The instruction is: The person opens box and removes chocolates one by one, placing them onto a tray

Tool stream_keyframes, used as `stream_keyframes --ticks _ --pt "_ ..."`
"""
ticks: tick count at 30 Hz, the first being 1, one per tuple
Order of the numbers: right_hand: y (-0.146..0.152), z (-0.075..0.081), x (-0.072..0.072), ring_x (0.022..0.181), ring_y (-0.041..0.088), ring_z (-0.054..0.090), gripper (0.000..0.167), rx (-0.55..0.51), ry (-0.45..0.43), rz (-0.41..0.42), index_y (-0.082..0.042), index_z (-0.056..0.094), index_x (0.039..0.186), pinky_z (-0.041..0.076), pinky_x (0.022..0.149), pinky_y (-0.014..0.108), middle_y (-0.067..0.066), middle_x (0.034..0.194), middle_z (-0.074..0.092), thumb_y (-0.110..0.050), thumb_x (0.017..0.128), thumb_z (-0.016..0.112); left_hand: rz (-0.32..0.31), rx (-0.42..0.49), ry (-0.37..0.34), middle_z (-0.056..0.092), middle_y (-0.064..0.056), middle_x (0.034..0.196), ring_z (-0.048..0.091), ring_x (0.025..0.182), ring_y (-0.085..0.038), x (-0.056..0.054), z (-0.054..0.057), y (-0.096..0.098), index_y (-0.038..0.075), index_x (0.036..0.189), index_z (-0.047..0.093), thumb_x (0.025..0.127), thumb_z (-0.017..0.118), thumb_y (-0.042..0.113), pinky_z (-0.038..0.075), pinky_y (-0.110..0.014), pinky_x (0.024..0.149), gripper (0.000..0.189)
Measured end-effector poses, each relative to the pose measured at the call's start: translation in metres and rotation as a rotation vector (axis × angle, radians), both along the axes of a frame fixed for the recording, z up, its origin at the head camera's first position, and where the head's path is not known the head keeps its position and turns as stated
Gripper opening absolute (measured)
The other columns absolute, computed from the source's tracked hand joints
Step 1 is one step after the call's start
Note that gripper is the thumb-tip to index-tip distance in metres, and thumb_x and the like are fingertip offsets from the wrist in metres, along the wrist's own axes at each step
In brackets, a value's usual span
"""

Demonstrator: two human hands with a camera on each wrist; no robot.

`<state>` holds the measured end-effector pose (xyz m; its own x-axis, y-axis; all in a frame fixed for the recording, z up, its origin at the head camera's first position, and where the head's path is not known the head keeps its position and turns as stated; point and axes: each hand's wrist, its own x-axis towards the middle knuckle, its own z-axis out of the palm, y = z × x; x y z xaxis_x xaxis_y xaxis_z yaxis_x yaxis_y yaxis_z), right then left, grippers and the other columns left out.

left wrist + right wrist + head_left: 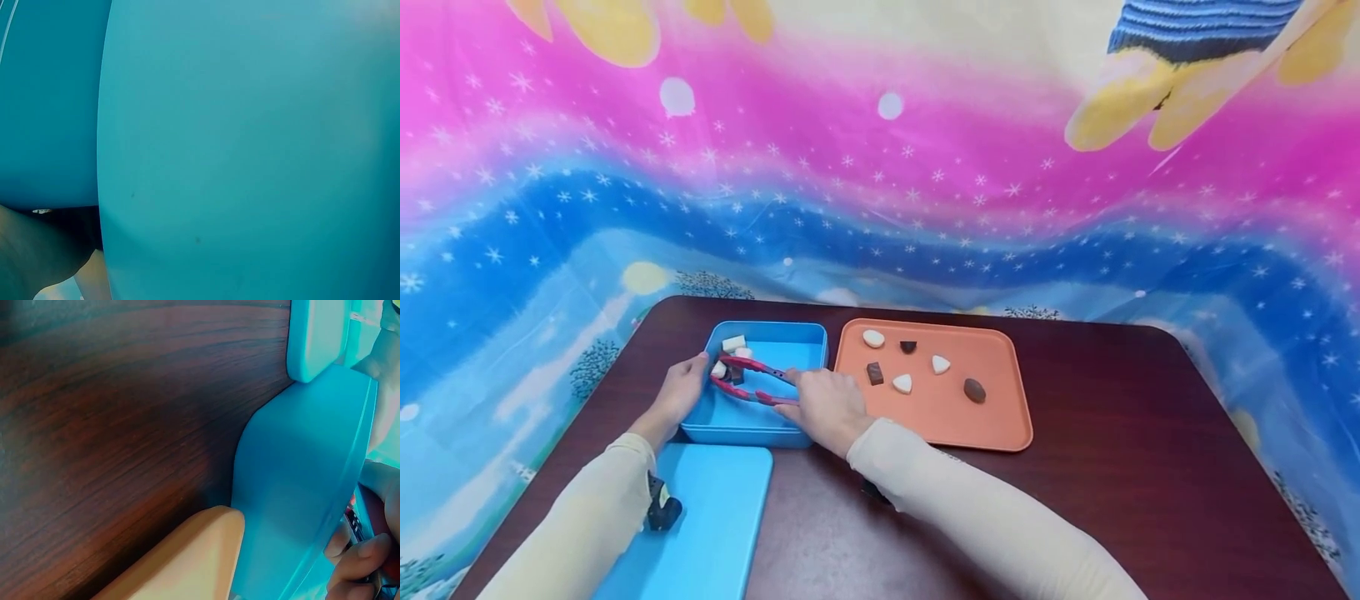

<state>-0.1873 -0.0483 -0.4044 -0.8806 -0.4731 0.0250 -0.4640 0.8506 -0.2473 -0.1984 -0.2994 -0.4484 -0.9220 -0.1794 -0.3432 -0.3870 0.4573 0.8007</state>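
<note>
My right hand (831, 408) grips red-and-dark tongs (760, 397), reaching over the right wall of a blue box (782, 354). The tongs' ends are inside the box at its left, around a few chocolate-like pieces: a white block (733, 342), a dark brown piece (737, 375) and a small white piece (718, 370). Whether the tips pinch one, I cannot tell. At the box's left wall my left hand (679, 390) holds the rim. In the right wrist view, the curled fingers (359, 559) wrap the tongs' handle beside the box wall (300, 462).
To the box's right lies an orange tray (951, 425) with several spaced pieces, among them a white oval (873, 338), a brown square (875, 373) and a brown oval (974, 390). A blue lid (722, 517) lies in front, under my left forearm. Patterned cloth hangs behind the dark table (1112, 467).
</note>
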Motion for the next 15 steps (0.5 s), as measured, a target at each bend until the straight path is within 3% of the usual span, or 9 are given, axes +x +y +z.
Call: stream_keyframes --ticks 3,10,15 --pt "0.002 0.0 0.003 0.061 0.01 0.054 0.056 -0.028 -0.026 0.009 -0.028 0.062 0.14 0.041 0.043 0.021 -0.002 0.078 0.068 -0.054 0.092 0.069 0.002 -0.007 0.002 0.01 -0.03 0.166 0.011 0.154 -0.051 0.001 -0.001 0.0 -0.003 0.16 0.005 0.107 0.011 0.056 0.017 -0.066 0.123 0.079" --pt "0.015 0.006 0.004 0.061 0.01 0.055 0.055 -0.135 -0.087 0.002 -0.024 0.064 0.139 0.042 0.043 0.022 -0.004 0.079 0.068 -0.05 0.091 0.072 -0.013 0.003 0.002 0.008 -0.03 0.167 0.009 0.154 -0.051 0.002 0.001 0.0 -0.003 0.16 0.003 0.107 0.011 0.056 0.016 -0.067 0.123 0.079" --pt "0.028 0.006 0.008 0.056 0.009 0.053 0.052 -0.184 -0.084 0.022 -0.023 0.065 0.136 0.04 0.041 0.023 -0.007 0.066 0.06 -0.05 0.092 0.071 -0.007 0.007 -0.011 0.007 -0.03 0.167 0.009 0.154 -0.052 0.002 0.001 0.002 -0.002 0.16 0.002 0.107 0.012 0.057 0.016 -0.068 0.122 0.08"
